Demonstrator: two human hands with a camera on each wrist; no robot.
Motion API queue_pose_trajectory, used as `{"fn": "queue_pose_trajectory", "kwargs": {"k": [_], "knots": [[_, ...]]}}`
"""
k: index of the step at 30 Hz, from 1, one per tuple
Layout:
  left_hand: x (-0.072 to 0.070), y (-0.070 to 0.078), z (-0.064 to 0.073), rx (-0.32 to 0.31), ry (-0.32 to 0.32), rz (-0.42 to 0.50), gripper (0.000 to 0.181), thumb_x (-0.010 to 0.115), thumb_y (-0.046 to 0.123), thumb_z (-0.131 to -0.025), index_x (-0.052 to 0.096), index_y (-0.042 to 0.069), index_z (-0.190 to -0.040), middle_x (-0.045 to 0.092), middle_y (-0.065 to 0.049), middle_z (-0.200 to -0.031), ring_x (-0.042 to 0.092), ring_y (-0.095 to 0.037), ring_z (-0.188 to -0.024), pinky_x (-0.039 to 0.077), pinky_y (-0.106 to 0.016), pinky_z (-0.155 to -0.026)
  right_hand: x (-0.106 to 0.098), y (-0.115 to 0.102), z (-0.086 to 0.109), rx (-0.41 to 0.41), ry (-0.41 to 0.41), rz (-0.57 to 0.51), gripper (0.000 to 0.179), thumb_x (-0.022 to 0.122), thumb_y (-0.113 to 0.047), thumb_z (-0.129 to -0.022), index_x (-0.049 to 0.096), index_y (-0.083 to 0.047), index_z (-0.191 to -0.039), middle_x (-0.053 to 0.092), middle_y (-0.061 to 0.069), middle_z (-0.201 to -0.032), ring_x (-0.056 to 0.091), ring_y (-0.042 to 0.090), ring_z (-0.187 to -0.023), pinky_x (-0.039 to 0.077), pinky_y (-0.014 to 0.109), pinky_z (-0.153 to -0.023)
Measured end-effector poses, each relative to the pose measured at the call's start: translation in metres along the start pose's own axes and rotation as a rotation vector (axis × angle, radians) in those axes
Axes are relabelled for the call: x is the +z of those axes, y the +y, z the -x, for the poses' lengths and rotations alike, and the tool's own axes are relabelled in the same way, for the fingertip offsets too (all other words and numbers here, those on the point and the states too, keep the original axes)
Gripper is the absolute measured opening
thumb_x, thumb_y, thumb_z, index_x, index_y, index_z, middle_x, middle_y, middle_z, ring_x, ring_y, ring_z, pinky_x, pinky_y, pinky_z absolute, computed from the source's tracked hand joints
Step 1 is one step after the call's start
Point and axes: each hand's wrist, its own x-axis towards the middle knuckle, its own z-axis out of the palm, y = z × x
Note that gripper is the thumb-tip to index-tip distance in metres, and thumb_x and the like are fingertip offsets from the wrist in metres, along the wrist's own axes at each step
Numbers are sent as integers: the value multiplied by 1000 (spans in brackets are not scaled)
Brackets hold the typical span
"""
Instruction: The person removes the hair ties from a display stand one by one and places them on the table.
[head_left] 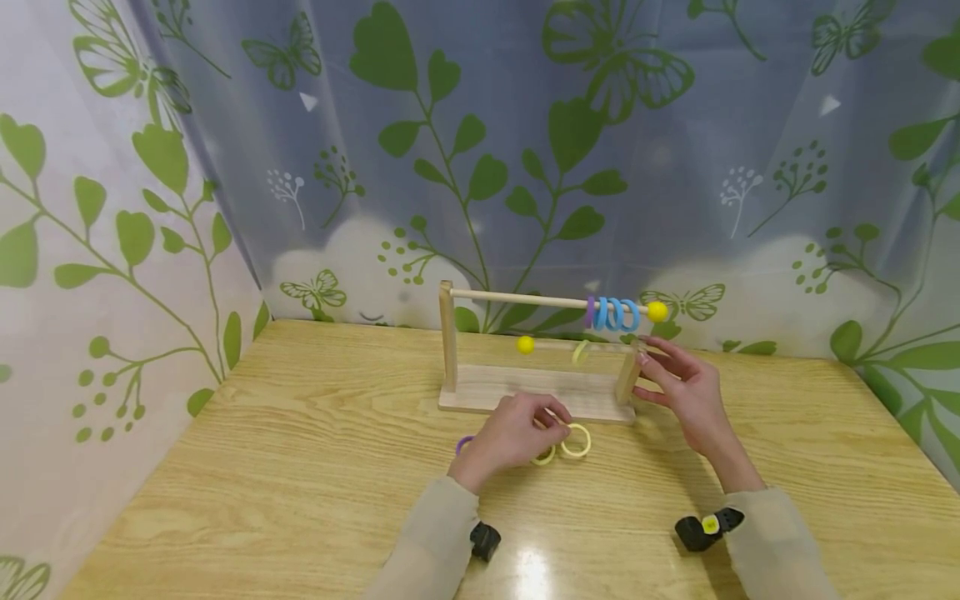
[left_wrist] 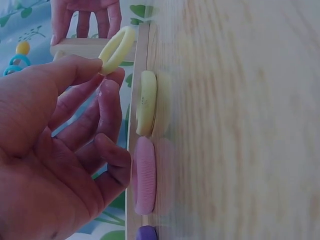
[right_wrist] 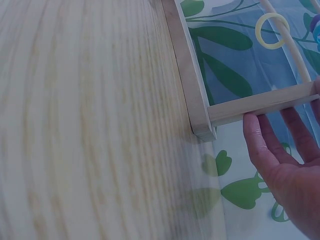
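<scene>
My left hand (head_left: 521,432) pinches a pale yellow ring (left_wrist: 120,48) between thumb and fingertips, just in front of a wooden ring stand (head_left: 536,392). Below that hand lie another yellow ring (left_wrist: 146,102), a pink ring (left_wrist: 145,175) and a purple ring (left_wrist: 146,233); the hand hides the pink one in the head view. On the stand's right, my right hand (head_left: 686,400) holds the short post (right_wrist: 265,105), thumb in front and fingers along its outer side. One yellow ring (head_left: 580,352) hangs on the lower rod.
Several blue rings (head_left: 617,315) and a purple ring (head_left: 590,312) hang on the upper rod (head_left: 517,297), near its yellow end ball (head_left: 657,312). Another yellow ball (head_left: 525,344) caps the lower rod. Behind the wooden table (head_left: 300,467) hangs a leaf-patterned curtain (head_left: 480,125).
</scene>
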Motion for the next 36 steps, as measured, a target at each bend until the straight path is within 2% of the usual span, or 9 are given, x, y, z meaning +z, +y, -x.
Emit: {"fn": "queue_pose_trajectory", "kwargs": {"k": [10,19,26,36], "knots": [[-1,1,-2,-17,-55,-45,7,73,18,-93,77,17,-99,74,2,-88,59,-2,-73,48,-19,-65,0,1,-2,-6,0,4,49,67,-20,-100,55,-2,-144,73,-15,-110,72,2,-95,63,28,-74],[-1,3,-3,-26,-78,-89,7,75,20,-92,77,18,-98,76,3,-90,60,-3,-76,48,-19,-69,1,0,-2,-21,-6,23,51,66,-20,-101,53,0,-145,73,-16,-110,72,2,-96,63,27,-75],[0,3,-2,-26,-74,-108,7,75,23,-92,77,20,-98,75,5,-89,60,-2,-76,48,-20,-70,0,2,-2,-13,-4,10,46,67,-20,-100,57,-5,-142,73,-16,-110,72,2,-96,63,28,-75],[-4,4,0,-24,-59,-92,8,73,23,-93,77,18,-99,76,3,-90,61,-3,-74,49,-21,-69,0,1,0,-4,3,32,49,67,-22,-100,55,-3,-144,72,-17,-109,72,1,-95,63,28,-75]]}}
